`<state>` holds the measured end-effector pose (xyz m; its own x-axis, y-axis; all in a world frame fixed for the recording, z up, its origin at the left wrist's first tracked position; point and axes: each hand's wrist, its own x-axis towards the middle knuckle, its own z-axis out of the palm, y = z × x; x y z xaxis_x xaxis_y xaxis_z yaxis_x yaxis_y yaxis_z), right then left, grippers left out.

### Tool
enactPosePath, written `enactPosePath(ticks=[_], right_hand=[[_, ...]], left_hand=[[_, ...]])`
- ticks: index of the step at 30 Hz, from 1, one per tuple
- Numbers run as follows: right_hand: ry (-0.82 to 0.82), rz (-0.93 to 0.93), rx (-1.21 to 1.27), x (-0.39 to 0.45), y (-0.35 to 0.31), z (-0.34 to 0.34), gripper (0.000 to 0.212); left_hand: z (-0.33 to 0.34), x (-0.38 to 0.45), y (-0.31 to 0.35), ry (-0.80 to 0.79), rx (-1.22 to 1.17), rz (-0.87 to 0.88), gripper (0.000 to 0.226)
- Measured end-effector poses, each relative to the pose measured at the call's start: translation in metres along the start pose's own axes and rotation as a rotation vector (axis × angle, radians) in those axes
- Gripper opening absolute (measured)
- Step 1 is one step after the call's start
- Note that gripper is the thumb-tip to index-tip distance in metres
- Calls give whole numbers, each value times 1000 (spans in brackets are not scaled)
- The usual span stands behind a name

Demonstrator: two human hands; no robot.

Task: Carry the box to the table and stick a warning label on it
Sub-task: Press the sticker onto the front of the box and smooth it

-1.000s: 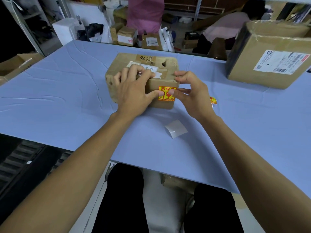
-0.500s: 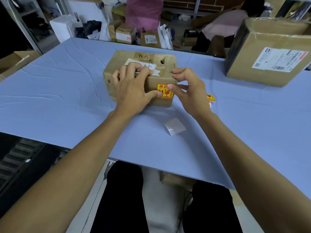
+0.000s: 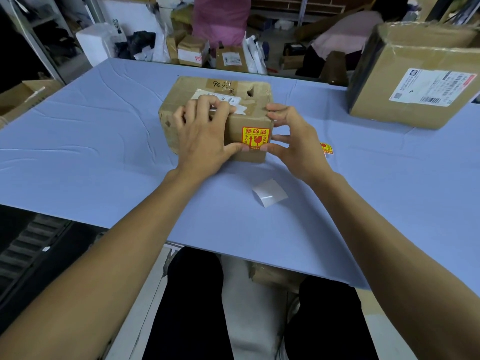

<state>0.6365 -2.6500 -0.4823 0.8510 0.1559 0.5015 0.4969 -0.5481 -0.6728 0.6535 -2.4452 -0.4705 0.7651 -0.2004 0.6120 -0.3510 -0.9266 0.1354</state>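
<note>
A small worn cardboard box (image 3: 249, 89) sits on the pale blue table (image 3: 104, 141). A yellow and red warning label (image 3: 255, 137) is stuck on its near side face. My left hand (image 3: 202, 133) lies over the box's top and front, thumb pressing the label's lower left edge. My right hand (image 3: 296, 141) holds the box's right corner, its thumb on the label's lower right edge and its fingers spread along the side.
A white backing paper (image 3: 270, 195) lies on the table just in front of the box. More warning labels (image 3: 326, 148) lie to the right of my right hand. A large cardboard box (image 3: 415, 74) stands at the far right. Parcels (image 3: 192, 50) are stacked behind the table.
Both thumbs have slid down the label to its lower edge, so more of the label shows. The box has stayed in place.
</note>
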Motion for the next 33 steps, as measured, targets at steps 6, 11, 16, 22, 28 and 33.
enactPosePath(ticks=[6,11,16,22,28,33], right_hand=[[-10,29,160,-2,2,-3,47],[42,35,217,7,4,-4,29],[99,88,221,9,2,-3,13],[17,62,88,-7,0,8,63],[115,20,28,3,-8,4,30],[190,100,122,2,-9,6,11]], left_hand=[[-3,-2,-1,-17,-37,-14,86],[-4,5,8,2,-115,-125,70],[-9,10,5,-6,-263,-157,49],[-8,2,4,-53,-114,-102,78],[-8,6,8,-24,-126,-130,61],[-8,3,2,-17,-173,-101,54]])
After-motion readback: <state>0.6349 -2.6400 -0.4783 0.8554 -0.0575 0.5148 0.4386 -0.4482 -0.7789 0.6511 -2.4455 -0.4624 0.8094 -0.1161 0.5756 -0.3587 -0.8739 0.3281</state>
